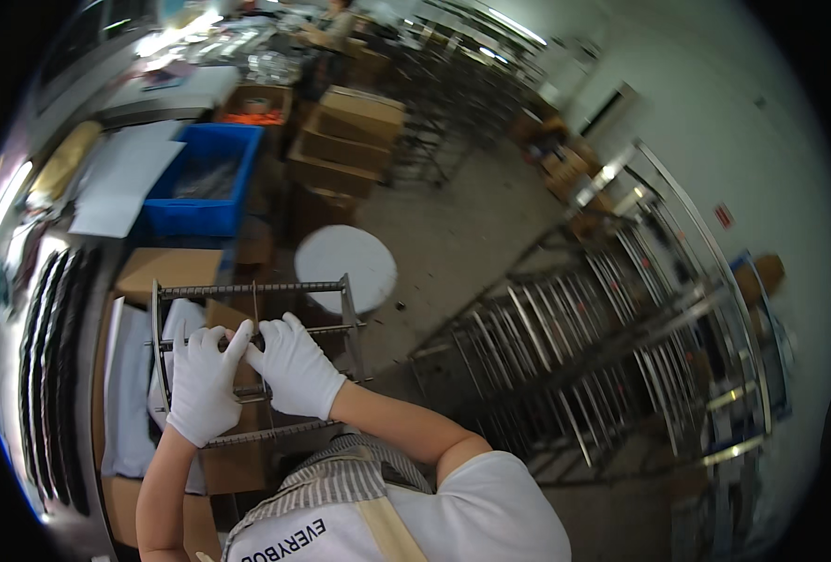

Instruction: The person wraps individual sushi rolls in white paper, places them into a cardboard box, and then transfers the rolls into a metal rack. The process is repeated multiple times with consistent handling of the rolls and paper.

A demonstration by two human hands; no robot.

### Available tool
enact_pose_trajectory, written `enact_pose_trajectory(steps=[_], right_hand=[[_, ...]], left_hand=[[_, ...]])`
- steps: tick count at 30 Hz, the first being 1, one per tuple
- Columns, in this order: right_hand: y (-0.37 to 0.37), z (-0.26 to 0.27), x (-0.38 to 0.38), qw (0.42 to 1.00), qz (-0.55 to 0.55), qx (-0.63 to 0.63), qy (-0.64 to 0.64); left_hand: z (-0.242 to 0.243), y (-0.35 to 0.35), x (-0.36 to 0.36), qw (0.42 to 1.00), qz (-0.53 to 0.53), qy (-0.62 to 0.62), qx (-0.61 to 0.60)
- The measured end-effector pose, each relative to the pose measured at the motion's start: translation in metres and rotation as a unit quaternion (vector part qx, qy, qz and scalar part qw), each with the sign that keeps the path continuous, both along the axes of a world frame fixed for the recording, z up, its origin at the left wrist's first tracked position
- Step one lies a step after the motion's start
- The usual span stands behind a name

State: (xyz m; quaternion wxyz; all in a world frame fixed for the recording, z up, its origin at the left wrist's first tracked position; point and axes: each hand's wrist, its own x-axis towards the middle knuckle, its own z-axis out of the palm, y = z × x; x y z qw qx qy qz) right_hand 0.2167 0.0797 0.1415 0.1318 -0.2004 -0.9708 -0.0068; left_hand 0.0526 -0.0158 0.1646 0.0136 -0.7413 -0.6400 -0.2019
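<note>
In front of me is a metal rack frame (198,289) with grooved crossbars. A thin, narrow piece (254,302) stands across its bars near the middle. My left hand (208,376), in a white glove, lies over the left part of the frame, with its thumb and index fingertip at a middle crossbar. My right hand (292,369), gloved in white too, meets it there from the right. The fingertips of both hands close around the thin piece at that bar, though the gloves hide the exact contact.
Left of the frame stand a cardboard box (169,268) with white sheets (126,386) and a blue bin (191,207). Beyond are a round white surface (345,268) and stacked cartons (349,137). A large metal rack (725,246) fills the right. A person (335,31) is far off.
</note>
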Motion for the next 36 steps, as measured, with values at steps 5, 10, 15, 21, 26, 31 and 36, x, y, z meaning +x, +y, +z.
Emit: enact_pose_trajectory(steps=[5,10,15,21,26,31,36], right_hand=[[-0.001,-0.053,0.149,0.948,-0.235,-0.212,0.019],[-0.04,-0.127,0.355,0.751,-0.488,-0.419,0.154],[-0.103,-0.157,0.486,0.61,-0.623,-0.476,0.112],[-0.149,-0.184,0.608,0.63,-0.668,-0.392,0.055],[-0.13,-0.21,0.639,0.596,-0.678,-0.418,0.1],[-0.104,-0.224,0.691,0.668,-0.653,-0.356,0.005],[-0.093,-0.266,0.672,0.663,-0.743,-0.092,0.005]], left_hand=[[0.045,0.031,0.118,0.952,-0.287,-0.103,0.011],[0.145,0.021,0.233,0.821,-0.531,-0.092,0.188],[0.163,0.023,0.316,0.773,-0.502,0.032,0.387],[0.167,0.014,0.392,0.816,-0.5,-0.01,0.291],[0.172,-0.031,0.386,0.956,-0.265,-0.028,0.121],[0.1,0.027,0.323,0.925,-0.296,-0.128,0.199],[0.019,-0.01,0.25,0.979,0.05,-0.166,0.111]])
